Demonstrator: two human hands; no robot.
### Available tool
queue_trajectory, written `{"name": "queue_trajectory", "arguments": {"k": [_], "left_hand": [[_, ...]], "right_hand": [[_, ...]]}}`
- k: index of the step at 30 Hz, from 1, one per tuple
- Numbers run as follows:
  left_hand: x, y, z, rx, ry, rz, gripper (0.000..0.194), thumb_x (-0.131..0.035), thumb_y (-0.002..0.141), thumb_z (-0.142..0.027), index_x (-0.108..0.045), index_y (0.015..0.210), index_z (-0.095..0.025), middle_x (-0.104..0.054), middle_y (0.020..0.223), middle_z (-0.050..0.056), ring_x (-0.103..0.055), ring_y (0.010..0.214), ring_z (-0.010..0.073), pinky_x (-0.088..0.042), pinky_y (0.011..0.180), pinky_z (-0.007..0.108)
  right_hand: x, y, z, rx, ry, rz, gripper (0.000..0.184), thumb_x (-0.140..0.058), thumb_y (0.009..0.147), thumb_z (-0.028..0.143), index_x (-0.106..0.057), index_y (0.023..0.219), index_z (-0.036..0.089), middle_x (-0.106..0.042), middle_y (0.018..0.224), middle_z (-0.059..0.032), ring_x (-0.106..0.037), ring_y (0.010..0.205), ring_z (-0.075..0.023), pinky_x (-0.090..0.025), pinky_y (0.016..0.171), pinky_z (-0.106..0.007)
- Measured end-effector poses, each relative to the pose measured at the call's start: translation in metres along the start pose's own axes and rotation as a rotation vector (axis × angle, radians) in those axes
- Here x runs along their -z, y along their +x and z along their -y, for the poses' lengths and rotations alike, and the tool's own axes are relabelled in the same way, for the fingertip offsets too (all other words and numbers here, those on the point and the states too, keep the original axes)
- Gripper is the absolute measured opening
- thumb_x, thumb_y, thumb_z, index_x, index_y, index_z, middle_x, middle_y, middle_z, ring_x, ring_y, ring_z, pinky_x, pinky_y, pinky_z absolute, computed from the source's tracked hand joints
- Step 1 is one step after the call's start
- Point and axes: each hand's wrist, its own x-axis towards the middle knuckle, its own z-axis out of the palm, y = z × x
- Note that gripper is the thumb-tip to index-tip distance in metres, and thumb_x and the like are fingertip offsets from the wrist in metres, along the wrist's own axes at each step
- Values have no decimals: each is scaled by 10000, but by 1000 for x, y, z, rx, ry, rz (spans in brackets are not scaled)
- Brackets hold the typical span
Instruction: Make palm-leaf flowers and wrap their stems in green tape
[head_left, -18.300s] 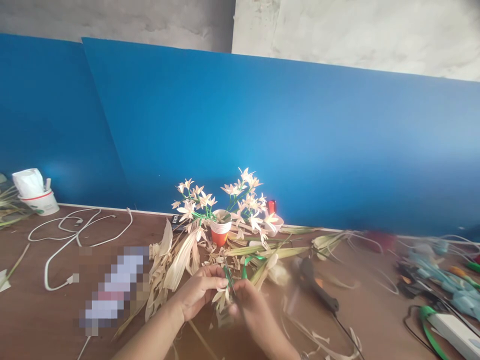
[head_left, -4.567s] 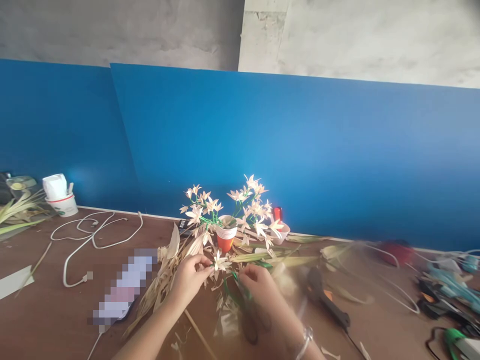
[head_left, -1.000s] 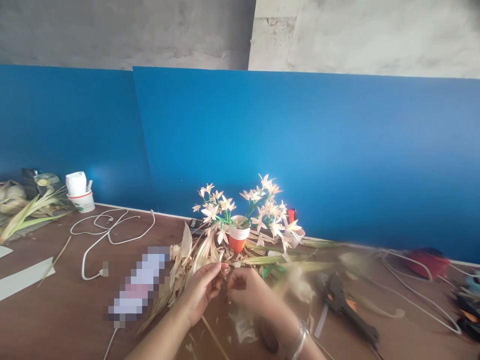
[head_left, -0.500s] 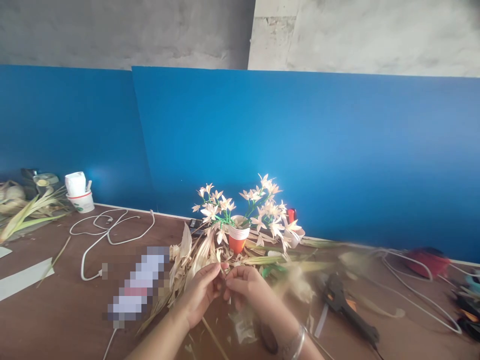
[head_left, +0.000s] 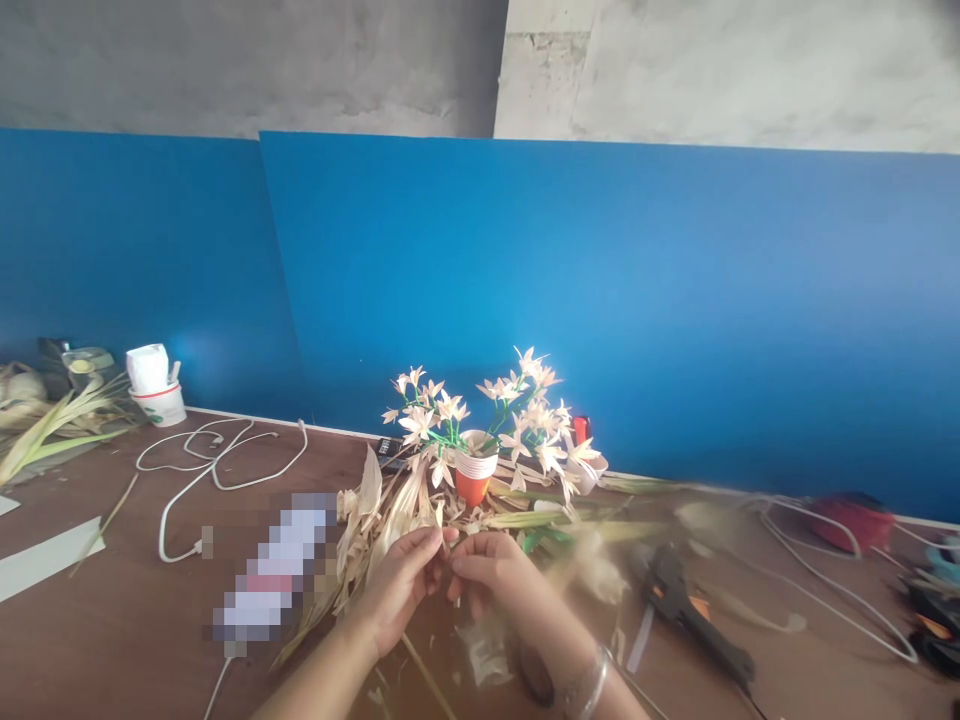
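My left hand (head_left: 409,575) and my right hand (head_left: 491,575) meet at the front middle of the table, fingertips pinched close together. A small pale strip of husk (head_left: 439,514) pokes up at the left thumb tip, and the left fingers seem closed on it. What the right fingertips pinch is too small and hidden to name. Just beyond the hands stands an orange and white stack of paper cups (head_left: 475,480). Pale handmade flowers (head_left: 536,420) on green stems spread from it to both sides. Dried corn husks (head_left: 375,520) lie around its base.
A black glue gun (head_left: 697,620) lies right of my right hand. White cables (head_left: 217,465) coil at the left, near a blurred-out object (head_left: 277,570). A white cup (head_left: 159,402) stands at the back left. A red pouch (head_left: 851,522) sits far right, before the blue panel (head_left: 600,300).
The view has shifted very slightly. Both hands keep nearly the same pinched pose in the same place.
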Motion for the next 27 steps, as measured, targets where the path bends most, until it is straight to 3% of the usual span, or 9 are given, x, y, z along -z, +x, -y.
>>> {"name": "queue_trajectory", "arguments": {"k": [4,13,19,23,27], "left_hand": [[1,0,1,-19,28,2,383,-689,681,-464,-675,875,-134,-579,604,-7,-517,527,110,-353,556,248],[-1,-2,-2,-88,132,-8,300,-661,712,-448,-621,703,-151,-532,603,-31,-469,553,103,-344,569,232],[-1,0,-4,-142,162,-125,311,-667,701,-451,-607,680,-146,-480,579,-44,-395,541,86,-316,549,207],[1,2,-2,-157,190,-143,300,-647,730,-441,-614,697,-145,-472,579,-40,-397,556,89,-319,562,207],[2,2,-1,-158,179,-132,288,-642,741,-428,-612,685,-148,-475,586,-37,-405,564,92,-322,569,212]], "right_hand": [[1,1,0,1,36,10,160,-589,670,269,-577,585,134,-653,560,-13,-438,349,-47,-255,332,-169],[5,0,-2,-2,93,37,140,-613,661,250,-641,703,119,-667,574,-16,-447,371,-44,-255,376,-172],[11,2,-9,-124,-178,49,178,-597,589,156,-647,760,147,-663,545,7,-503,391,-90,-351,414,-195],[12,2,-9,-47,-328,-37,177,-562,583,94,-677,707,145,-662,608,7,-539,484,-95,-375,483,-199],[8,0,-3,5,-162,-52,126,-590,673,210,-673,744,148,-646,620,6,-449,447,-61,-307,450,-194]]}}
